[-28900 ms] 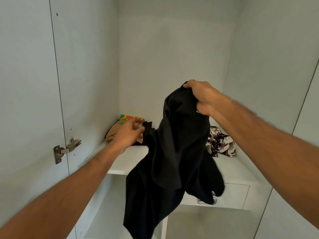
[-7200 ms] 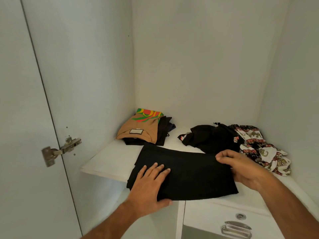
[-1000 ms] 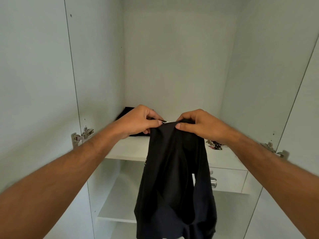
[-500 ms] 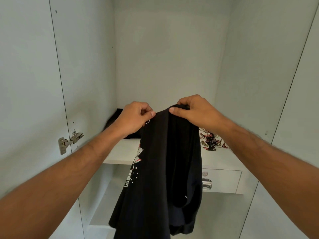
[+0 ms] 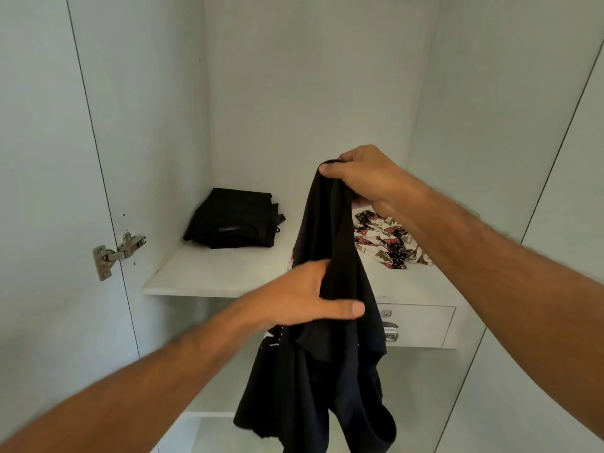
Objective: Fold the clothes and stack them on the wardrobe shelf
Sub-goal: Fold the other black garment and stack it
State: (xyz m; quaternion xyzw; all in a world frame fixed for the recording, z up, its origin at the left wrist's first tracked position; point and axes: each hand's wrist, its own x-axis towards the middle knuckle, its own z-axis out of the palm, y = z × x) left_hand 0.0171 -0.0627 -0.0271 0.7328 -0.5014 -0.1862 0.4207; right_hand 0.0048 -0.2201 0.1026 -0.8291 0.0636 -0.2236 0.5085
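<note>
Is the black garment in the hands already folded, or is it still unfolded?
Unfolded. The black garment hangs loose and bunched from the right hand, while the left hand grips it lower down.

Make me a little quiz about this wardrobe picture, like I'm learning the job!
1. True or false: the black shirt lies flat on the shelf.
2. Which hand holds the shirt's top? A) left hand B) right hand
3. Fill in: the folded stack sits at the shelf's back ____ corner.

Key: 1. False, it hangs in the air from both hands. 2. B; the left grips it lower down. 3. Left; the patterned cloth lies loose on the right.
</note>
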